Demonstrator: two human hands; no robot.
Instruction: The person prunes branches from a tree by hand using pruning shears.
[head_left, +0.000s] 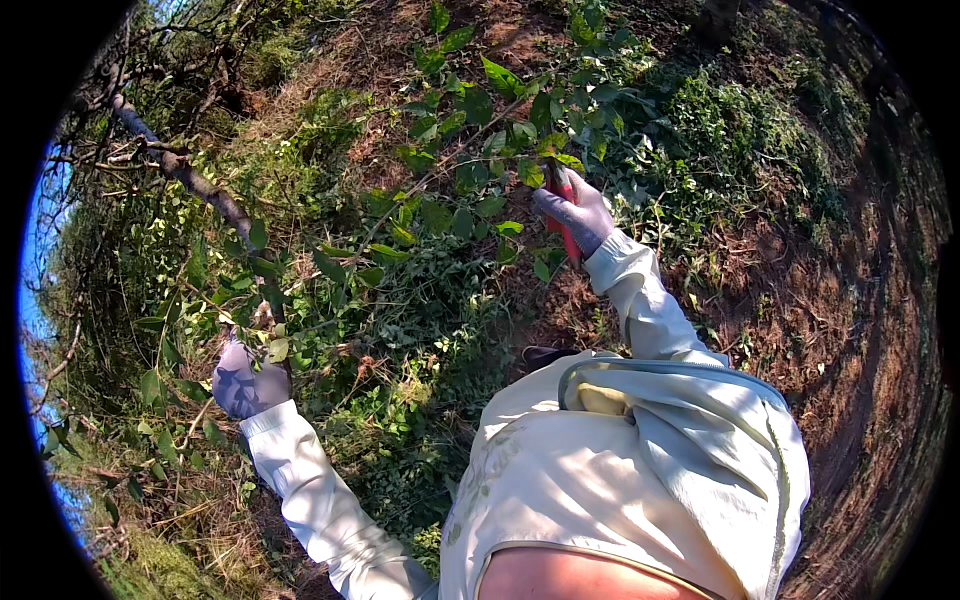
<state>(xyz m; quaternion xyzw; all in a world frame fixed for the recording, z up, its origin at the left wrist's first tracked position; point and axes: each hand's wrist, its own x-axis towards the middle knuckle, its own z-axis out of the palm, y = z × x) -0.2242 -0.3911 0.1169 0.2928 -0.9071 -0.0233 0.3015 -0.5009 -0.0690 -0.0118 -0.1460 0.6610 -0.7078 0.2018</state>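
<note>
My gloved left hand (250, 377) is closed around a leafy branch at the lower left; its fingertips are partly hidden by leaves. From about there a thin leafy stem (431, 174) arches up and right across the view. My gloved right hand (579, 208) grips red-handled pruning shears (563, 196), pointing up, at the upper right of centre. The shears' blades are mostly hidden among the leaves, so whether they touch a stem cannot be told.
A thick bare branch (196, 182) runs down from the upper left towards my left hand. Leafy cuttings and low plants (450, 300) cover the ground before me. A tree trunk base (718, 22) stands at the top right, and brown litter (795, 315) lies at the right.
</note>
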